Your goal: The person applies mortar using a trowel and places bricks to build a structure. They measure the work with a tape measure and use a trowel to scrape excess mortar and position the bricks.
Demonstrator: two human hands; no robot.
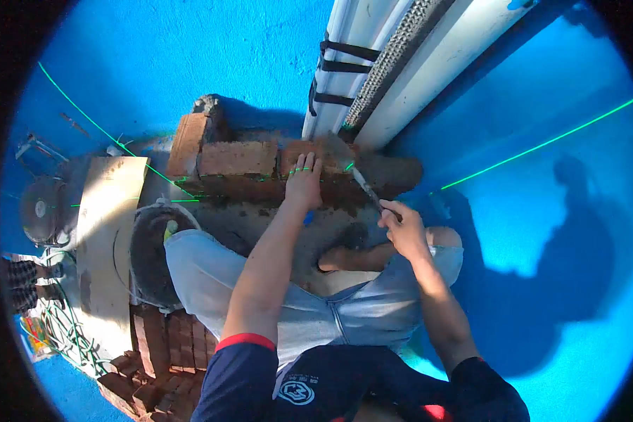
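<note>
A low course of red bricks (238,157) runs along the blue wall. My left hand (302,181) rests on a brick toward the right of the course, fingers extended over its top and crossed by a green laser line. My right hand (401,226) grips a trowel (365,184) by its handle; the blade lies at the top of the bricks just right of my left hand, partly hard to make out against the mortar.
Vertical white pipes (446,64) stand behind the bricks. At left are a dark bucket (149,260), a pale board (105,225), coiled hose (74,330) and another person's feet (49,288). Loose bricks (169,341) are piled beside my left leg. A blue wall (534,197) bounds the right.
</note>
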